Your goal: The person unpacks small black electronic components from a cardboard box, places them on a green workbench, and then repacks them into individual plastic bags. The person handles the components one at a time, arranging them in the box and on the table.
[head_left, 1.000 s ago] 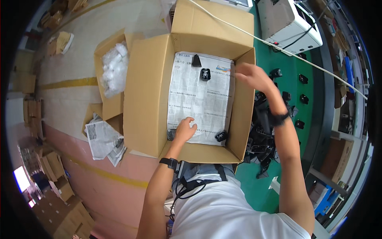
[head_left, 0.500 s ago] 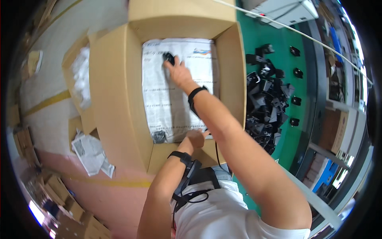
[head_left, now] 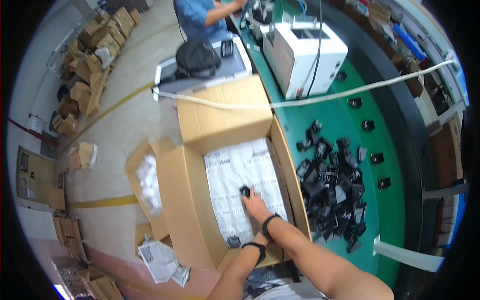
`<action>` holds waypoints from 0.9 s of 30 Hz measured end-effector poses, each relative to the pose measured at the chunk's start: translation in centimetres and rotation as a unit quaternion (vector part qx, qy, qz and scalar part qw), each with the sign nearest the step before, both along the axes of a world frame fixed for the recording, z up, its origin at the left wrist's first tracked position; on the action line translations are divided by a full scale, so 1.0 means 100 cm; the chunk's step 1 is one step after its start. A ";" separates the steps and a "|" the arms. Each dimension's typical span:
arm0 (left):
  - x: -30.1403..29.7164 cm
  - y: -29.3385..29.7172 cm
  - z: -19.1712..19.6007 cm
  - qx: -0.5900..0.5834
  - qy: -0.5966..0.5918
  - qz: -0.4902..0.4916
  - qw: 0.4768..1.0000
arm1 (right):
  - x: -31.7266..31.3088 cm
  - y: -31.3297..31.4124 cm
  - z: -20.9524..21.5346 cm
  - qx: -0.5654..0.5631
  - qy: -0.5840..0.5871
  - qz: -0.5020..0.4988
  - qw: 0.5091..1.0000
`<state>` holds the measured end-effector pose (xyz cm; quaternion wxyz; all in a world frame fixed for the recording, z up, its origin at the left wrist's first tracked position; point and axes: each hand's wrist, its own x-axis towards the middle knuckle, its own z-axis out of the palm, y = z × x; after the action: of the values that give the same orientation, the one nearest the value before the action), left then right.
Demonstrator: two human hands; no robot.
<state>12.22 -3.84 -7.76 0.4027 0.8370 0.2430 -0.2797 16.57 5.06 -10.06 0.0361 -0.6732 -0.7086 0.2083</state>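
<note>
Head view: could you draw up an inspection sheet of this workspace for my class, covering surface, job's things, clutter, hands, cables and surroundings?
Surface: green table, right of the open cardboard box.
Job's things: newspaper lines the box; a small black part is at the right hand; a heap of black parts lies on the table.
Clutter: loose newspaper sheets and a carton of white packing, left of the box.
Hands: right, fingers at the small black part, grip unclear; left hand, mostly hidden.
Cables: white cord crossing the view; black cable by the white machine.
Surroundings: another person's arm, black bag.
</note>
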 end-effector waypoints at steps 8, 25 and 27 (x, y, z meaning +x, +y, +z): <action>-0.002 0.039 0.034 -0.012 0.136 0.070 0.988 | 0.043 0.012 0.040 -0.137 0.175 0.035 0.974; 0.014 0.016 -0.011 -0.037 0.118 -0.028 0.992 | 0.335 0.025 0.233 0.117 0.065 -0.174 0.976; 0.021 0.014 -0.011 -0.024 0.123 -0.046 0.991 | 0.349 0.022 0.210 0.063 0.047 -0.163 0.983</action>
<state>14.28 -2.42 -8.85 0.3763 0.7965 0.2456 -0.4045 51.46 7.29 10.90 0.1447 -0.7659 -0.5982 0.1858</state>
